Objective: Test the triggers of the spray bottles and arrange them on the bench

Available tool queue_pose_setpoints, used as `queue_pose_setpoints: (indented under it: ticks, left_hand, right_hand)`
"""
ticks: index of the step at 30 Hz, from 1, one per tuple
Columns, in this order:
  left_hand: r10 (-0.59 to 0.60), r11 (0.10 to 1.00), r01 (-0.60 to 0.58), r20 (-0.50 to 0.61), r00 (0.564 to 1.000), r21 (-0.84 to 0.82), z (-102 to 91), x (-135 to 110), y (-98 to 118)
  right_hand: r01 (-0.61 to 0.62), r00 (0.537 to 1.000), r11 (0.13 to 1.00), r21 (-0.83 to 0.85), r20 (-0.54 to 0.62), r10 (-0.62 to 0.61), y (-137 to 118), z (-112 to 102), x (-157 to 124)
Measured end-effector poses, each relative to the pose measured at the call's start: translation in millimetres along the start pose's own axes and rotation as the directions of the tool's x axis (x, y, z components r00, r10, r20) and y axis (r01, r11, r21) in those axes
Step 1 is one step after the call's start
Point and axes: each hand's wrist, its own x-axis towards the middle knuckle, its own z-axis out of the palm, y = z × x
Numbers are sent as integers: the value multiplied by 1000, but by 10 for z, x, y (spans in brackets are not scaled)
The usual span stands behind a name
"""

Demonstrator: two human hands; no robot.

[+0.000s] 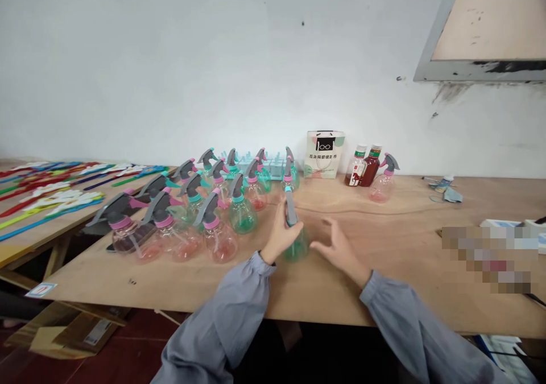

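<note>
A clear green spray bottle (297, 246) with a grey trigger head stands on the wooden table (405, 293) in front of me. My left hand (281, 233) is wrapped round its neck and trigger head. To the right of the bottle, my right hand (336, 247) is apart from it, thumb and fingers spread with nothing between them. Several more spray bottles stand in rows on the left, among them a pink one (219, 244) and a green one (243, 216). A lone pink spray bottle (381, 188) stands at the back right.
A paper bag (323, 155) and two drink bottles (362, 166) stand by the wall. Behind the spray bottles is a light-blue rack (268, 168). Colourful flat strips (51, 193) cover the left table. Cardboard boxes (81, 330) lie below; a blurred-out item (490, 259) is at right.
</note>
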Motion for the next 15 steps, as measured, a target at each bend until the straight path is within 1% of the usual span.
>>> queue_pose_setpoints:
  ticks: [1,2,3,4,5,6,7,8,9,10,12,14,15]
  left_hand:
    - [-20,1000,20,2,1000,-15,-59,-1,12]
    - [-34,999,34,3,999,-33,-111,-4,27]
    - [-43,998,43,2,999,-53,-155,-8,45]
    - [-50,996,50,-2,999,-72,-190,-14,67]
    - [-56,995,56,-4,998,-86,-217,-21,91]
    - [-59,994,59,-1,998,-95,-236,-29,117]
    - [-59,993,59,4,998,-99,-250,-36,145]
    - [-56,993,57,15,998,-99,-261,-42,173]
    - [-50,994,53,31,998,-100,-272,-45,199]
    - [-41,993,46,49,998,-105,-284,-46,223]
    - [-22,992,33,88,996,-121,-312,-41,260]
    - [-15,992,31,125,992,-124,-342,-27,282]
    - [-14,992,31,138,990,-124,-356,-20,288]
  right_hand:
    - [-34,996,999,10,-86,35,99,-144,117]
    - [-74,977,997,19,-198,76,224,-311,258]
    - [-114,942,993,22,-315,115,369,-493,417]
    - [-141,890,990,13,-437,132,525,-684,583]
    - [-170,822,985,-12,-553,135,685,-873,747]
    - [-214,757,975,-52,-641,132,840,-1051,899]
    - [-280,691,957,-81,-709,142,982,-1213,1034]
    - [-351,641,931,-104,-751,158,1107,-1353,1149]
    - [-416,612,903,-109,-768,189,1213,-1469,1245]
    - [-475,604,873,-107,-762,236,1300,-1561,1324]
    - [-554,622,825,-110,-714,322,1427,-1682,1447]
    - [-590,643,800,-105,-661,388,1518,-1745,1548]
    - [-592,655,799,-109,-643,397,1557,-1763,1593]
